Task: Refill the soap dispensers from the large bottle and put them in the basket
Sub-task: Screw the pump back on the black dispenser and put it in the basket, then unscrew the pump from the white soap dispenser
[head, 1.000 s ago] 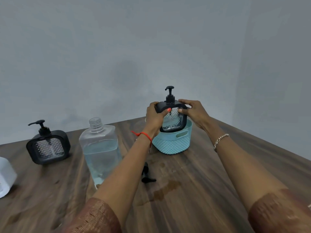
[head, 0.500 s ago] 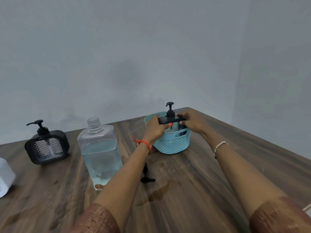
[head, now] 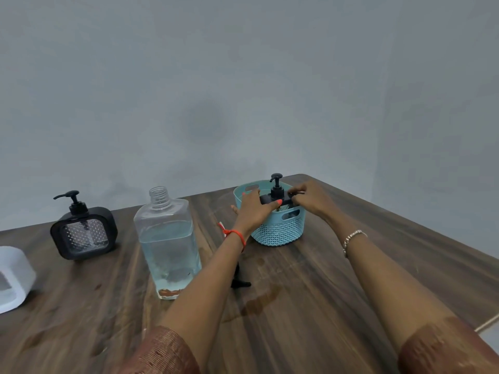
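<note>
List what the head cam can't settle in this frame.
- Head view: pump dispenser body and fill level, hidden by the basket wall, left hand and right hand.
- Head view: white container, cut off by the left edge.
- Head view: small black part on the table, mostly behind the left forearm; identity unclear.

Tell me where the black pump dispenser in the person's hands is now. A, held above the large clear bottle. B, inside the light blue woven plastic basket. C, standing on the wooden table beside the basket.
B: the black pump dispenser sits in the light blue woven plastic basket, only its top and pump above the rim, gripped by the left hand and right hand.
</note>
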